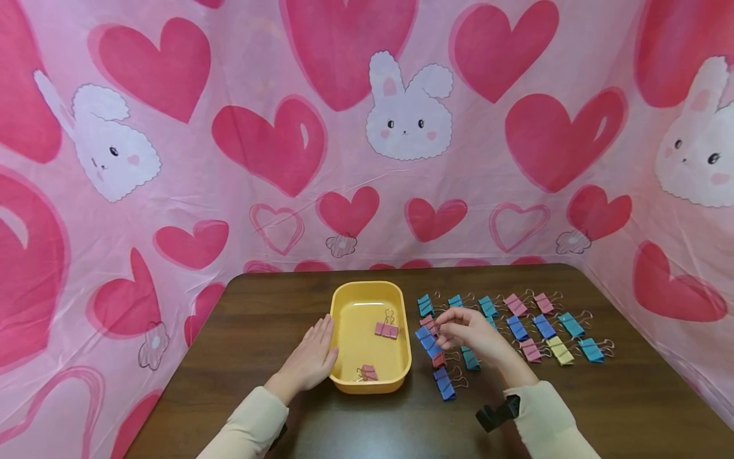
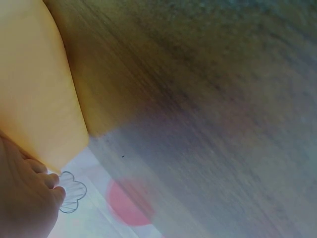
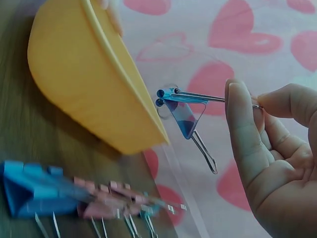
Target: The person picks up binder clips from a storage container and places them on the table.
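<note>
A blue binder clip point(image 3: 183, 111) hangs in the air beside the yellow tray's wall in the right wrist view. My right hand point(image 1: 476, 338) pinches one of its wire handles between thumb and finger; the other handle dangles free. In the head view this blue clip point(image 1: 427, 342) appears just right of the yellow tray point(image 1: 337, 319), over the clips on the table. Two pink binder clips, one toward the right wall point(image 1: 387, 331) and one near the front point(image 1: 369, 373), lie in the tray. With fingers extended, my left hand point(image 1: 309, 357) rests against the tray's left side.
Right of the tray, several binder clips lie in rough rows on the dark wooden table point(image 1: 258, 319), among them a yellow clip point(image 1: 560, 350), a teal clip point(image 1: 592, 350) and a blue clip point(image 1: 444, 384). Pink heart-and-bunny cloth point(image 1: 246, 172) hangs behind and at both sides.
</note>
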Tool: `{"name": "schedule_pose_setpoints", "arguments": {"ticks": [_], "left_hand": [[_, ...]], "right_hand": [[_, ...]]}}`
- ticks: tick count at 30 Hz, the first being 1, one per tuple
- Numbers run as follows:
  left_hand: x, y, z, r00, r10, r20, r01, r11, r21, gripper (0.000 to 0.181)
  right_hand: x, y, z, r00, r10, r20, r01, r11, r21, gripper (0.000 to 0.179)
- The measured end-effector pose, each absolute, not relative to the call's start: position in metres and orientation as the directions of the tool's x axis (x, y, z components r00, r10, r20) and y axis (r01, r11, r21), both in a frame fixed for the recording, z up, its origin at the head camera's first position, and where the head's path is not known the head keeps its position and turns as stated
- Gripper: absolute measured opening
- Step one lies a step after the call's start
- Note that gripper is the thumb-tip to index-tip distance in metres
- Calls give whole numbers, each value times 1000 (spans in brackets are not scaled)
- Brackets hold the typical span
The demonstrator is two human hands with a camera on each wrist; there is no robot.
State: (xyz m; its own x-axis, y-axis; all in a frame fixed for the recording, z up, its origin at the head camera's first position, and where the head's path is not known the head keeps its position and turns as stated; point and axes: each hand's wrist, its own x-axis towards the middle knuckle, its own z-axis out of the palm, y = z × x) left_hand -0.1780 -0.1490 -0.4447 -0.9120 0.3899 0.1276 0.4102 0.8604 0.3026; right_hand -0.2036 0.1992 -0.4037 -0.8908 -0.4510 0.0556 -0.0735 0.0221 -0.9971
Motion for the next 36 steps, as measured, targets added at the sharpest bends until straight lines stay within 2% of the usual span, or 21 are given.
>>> {"name": "schedule_pose_setpoints", "arguments": {"ticks": [3, 9, 15, 21, 30, 36], "left_hand": [[-178, -149, -445, -913, 388, 125, 408, 861, 303, 58], [-178, -149, -446, -917, 382, 119, 400, 867, 299, 59], [-179, -149, -447, -922, 373, 107, 387, 871, 303, 59], [-179, -149, -448, -923, 369, 107, 383, 874, 297, 59], [-180, -150, -448, -922, 373, 105, 387, 871, 302, 59], [-179, -150, -449, -919, 378, 115, 395, 869, 299, 59]], "right_hand": [[-199, 213, -407, -893, -445, 66, -76, 4, -997, 21], [-189, 239, -413, -900, -430, 70, -68, -19, -997, 9], [-179, 261, -423, -900, -429, 75, -77, -12, -997, 10], [-173, 277, -437, -898, -439, 34, -24, -28, -999, 11], [-166, 290, -455, -858, -513, 31, 9, -74, -997, 13], [-165, 291, -466, -846, -533, -24, 69, -66, -995, 12]]}}
